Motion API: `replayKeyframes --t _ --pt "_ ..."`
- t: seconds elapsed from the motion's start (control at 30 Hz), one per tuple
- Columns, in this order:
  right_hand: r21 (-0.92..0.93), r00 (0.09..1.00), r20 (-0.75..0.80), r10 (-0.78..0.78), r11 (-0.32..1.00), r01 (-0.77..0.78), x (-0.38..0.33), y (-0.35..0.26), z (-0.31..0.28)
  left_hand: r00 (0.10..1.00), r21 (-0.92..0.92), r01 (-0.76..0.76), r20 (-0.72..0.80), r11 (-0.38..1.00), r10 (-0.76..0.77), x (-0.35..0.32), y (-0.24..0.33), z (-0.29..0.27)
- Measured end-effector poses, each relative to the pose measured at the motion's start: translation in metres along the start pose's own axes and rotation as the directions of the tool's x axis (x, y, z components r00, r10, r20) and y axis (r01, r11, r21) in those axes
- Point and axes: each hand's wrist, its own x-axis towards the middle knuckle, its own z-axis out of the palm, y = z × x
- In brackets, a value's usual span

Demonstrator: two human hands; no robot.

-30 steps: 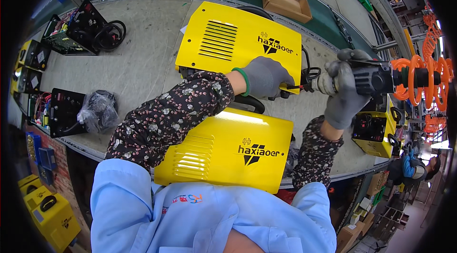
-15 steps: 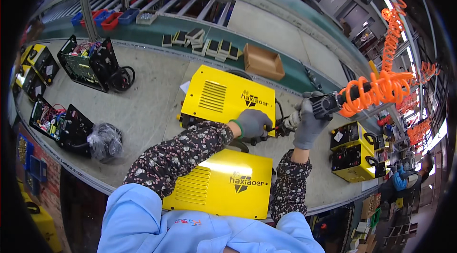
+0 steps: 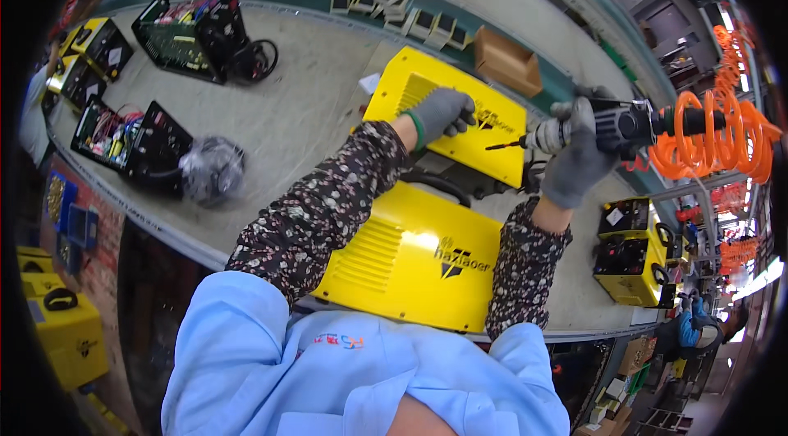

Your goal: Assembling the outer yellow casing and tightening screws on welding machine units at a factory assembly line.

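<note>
My left hand (image 3: 441,113), in a grey glove, lies flat on the far yellow metal machine case (image 3: 447,112) on the workbench. My right hand (image 3: 576,158), also gloved, grips a pneumatic screwdriver (image 3: 591,130) whose bit points left toward that case, just off its right edge. An orange coiled air hose (image 3: 714,140) runs from the tool to the right. A second yellow case (image 3: 410,255) with a black handle lies closer to me.
Open black machine chassis with wiring (image 3: 193,34) (image 3: 123,140) and a bagged cable bundle (image 3: 212,173) sit on the grey bench (image 3: 304,124) to the left. A cardboard box (image 3: 507,62) stands behind. A finished yellow unit (image 3: 636,251) is at right.
The view has shifted and moved closer. My right hand has lifted the screwdriver slightly away from the case's edge; my left hand stays on the far yellow case.
</note>
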Motion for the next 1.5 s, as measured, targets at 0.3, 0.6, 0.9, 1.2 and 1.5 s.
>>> replayKeyframes --t 0.3,0.6,0.9,1.2,1.5 --pt "0.127 0.968 0.148 0.204 0.966 -0.223 -0.017 0.033 0.011 0.938 0.880 -0.312 0.225 0.359 0.262 -0.062 -0.004 -0.031" --pt "0.122 0.968 0.184 0.171 0.973 -0.196 -0.019 0.033 0.015 0.939 0.944 -0.267 0.210 0.194 0.272 -0.065 -0.009 -0.021" --pt "0.110 0.970 0.184 0.159 0.977 -0.181 -0.020 0.037 0.013 0.953 0.953 -0.240 0.194 0.187 0.233 -0.064 -0.008 -0.019" --pt "0.101 0.931 0.270 0.247 0.954 -0.282 -0.021 0.032 0.013 0.954 0.954 -0.237 0.192 0.186 0.231 -0.062 -0.010 -0.020" --pt "0.035 0.894 0.311 0.322 0.936 -0.350 -0.012 0.046 0.014 0.966 0.960 -0.199 0.159 0.197 0.202 -0.070 -0.002 -0.012"
